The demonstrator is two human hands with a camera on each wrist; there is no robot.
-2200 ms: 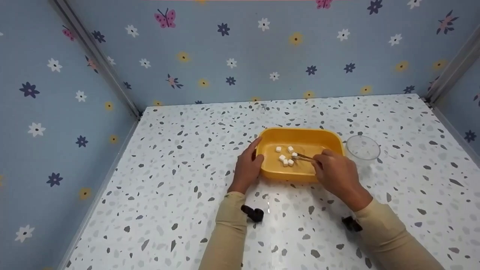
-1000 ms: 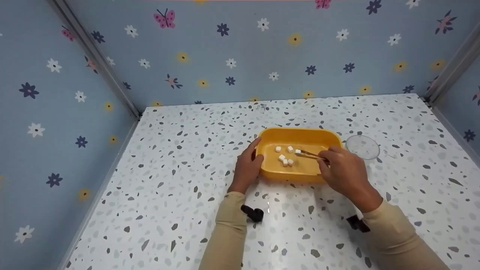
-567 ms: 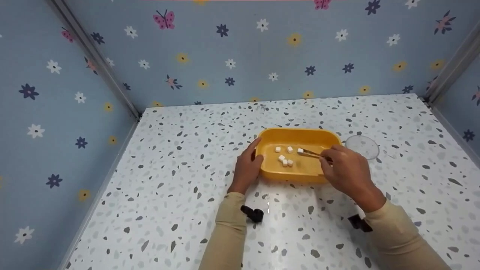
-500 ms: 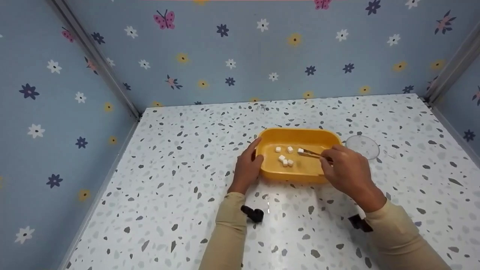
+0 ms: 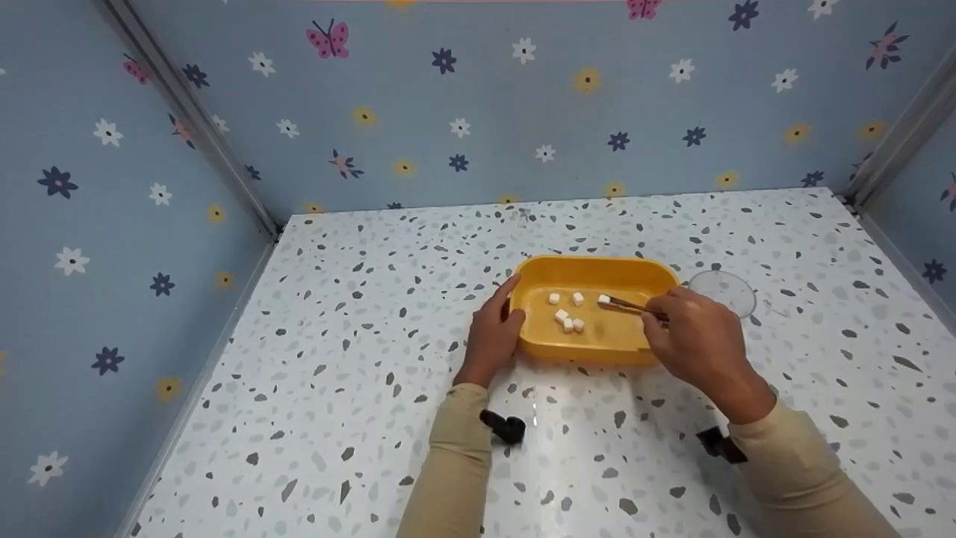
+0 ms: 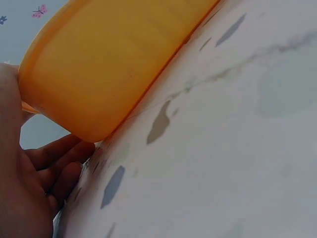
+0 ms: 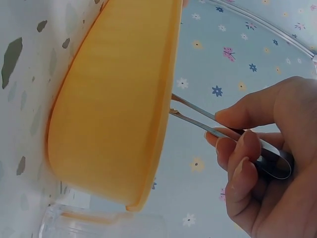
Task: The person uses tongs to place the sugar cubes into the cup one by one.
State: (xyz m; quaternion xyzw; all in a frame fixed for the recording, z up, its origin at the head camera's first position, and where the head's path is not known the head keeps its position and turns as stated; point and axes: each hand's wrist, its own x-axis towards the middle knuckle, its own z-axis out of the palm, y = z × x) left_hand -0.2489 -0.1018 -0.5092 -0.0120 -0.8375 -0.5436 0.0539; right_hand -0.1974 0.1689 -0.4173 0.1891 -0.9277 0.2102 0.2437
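Note:
My left hand (image 5: 494, 332) holds the left end of a yellow plastic tub (image 5: 597, 355), thumb at the rim. In the left wrist view, its other fingers (image 6: 67, 181) bend in by the tub's lower corner. My right hand (image 5: 698, 344) pinches small metal tongs (image 7: 198, 121), their bent end lying inside the curled fingers. At the tips of the tongs is a small white cube (image 5: 603, 300), over the middle of the tub. Several more white cubes (image 5: 562, 316) lie on the tub floor, left of the tongs. The tub wall hides the tips in the right wrist view.
A clear round container (image 5: 723, 288) stands just right of the tub, partly behind my right hand; its clear wall (image 7: 99, 225) shows in the right wrist view. The speckled white table (image 5: 358, 359) meets a flowered blue wall (image 5: 478, 97) at the back and sides.
The tongs have drawn one cube away from the group, toward the right. My right hand has shifted right with them. The left hand and tub have stayed in place.

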